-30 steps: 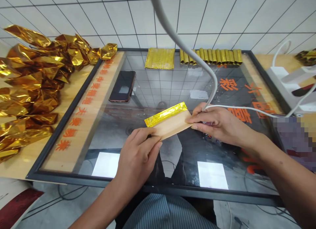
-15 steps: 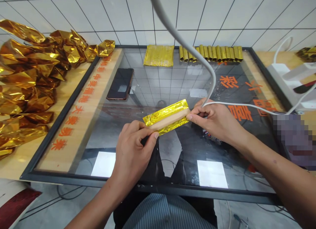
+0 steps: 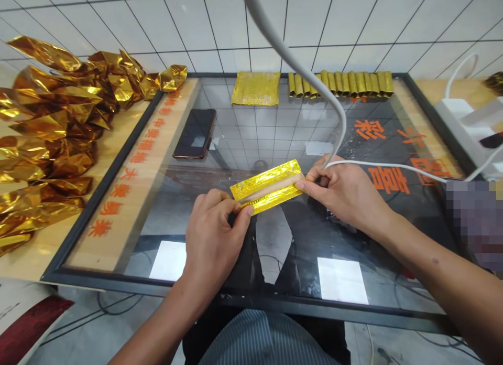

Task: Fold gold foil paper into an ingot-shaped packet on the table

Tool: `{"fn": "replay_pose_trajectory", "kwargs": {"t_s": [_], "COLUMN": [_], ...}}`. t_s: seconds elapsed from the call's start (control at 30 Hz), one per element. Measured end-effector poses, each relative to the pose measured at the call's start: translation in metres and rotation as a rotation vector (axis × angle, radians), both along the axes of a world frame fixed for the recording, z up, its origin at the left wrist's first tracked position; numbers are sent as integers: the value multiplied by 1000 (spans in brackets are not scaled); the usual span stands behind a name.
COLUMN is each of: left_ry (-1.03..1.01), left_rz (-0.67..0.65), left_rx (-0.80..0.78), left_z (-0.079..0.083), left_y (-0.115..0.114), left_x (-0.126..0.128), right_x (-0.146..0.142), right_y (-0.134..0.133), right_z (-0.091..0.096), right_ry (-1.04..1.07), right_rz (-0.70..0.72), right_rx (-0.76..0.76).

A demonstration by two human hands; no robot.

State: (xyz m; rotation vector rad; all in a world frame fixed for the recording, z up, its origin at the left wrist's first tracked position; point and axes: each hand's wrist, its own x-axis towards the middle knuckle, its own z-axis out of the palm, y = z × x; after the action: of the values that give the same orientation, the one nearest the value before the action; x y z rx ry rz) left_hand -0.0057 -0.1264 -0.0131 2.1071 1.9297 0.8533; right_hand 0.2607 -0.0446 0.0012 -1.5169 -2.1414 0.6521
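Observation:
A gold foil paper (image 3: 268,185) with a tan back, folded into a narrow strip, is held just above the glass table top (image 3: 243,145). My left hand (image 3: 214,234) pinches its left end, fingers closed. My right hand (image 3: 343,192) pinches its right end, fingers closed. Both long edges of the sheet are folded inward, leaving a thin tan line between the gold flaps.
A stack of flat gold sheets (image 3: 255,88) and a row of rolled gold tubes (image 3: 341,84) lie at the far edge. A black phone (image 3: 195,133) rests left of centre. Crumpled gold foil pieces (image 3: 55,129) pile up at left. A white cable (image 3: 298,71) hangs down; white chargers (image 3: 471,129) sit at right.
The sheet showed a wide tan face with one gold flap a second ago; its near edge has since been folded up, and now the two gold flaps nearly meet.

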Motion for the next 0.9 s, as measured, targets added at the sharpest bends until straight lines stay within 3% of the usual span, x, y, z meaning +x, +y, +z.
{"fn": "replay_pose_trajectory", "kwargs": {"t_s": [0.67,0.9], "left_ry": [77,62], "left_rz": [-3,8], "left_rx": [-30,-23], "left_z": [-1,0], "left_y": [1,0], "left_x": [1,2], "right_x": [-1,3], "right_y": [4,6], "right_z": [2,-3], "right_ry": [-70,-100], "right_rz": [4,43], "right_rx": [-14,60]}}
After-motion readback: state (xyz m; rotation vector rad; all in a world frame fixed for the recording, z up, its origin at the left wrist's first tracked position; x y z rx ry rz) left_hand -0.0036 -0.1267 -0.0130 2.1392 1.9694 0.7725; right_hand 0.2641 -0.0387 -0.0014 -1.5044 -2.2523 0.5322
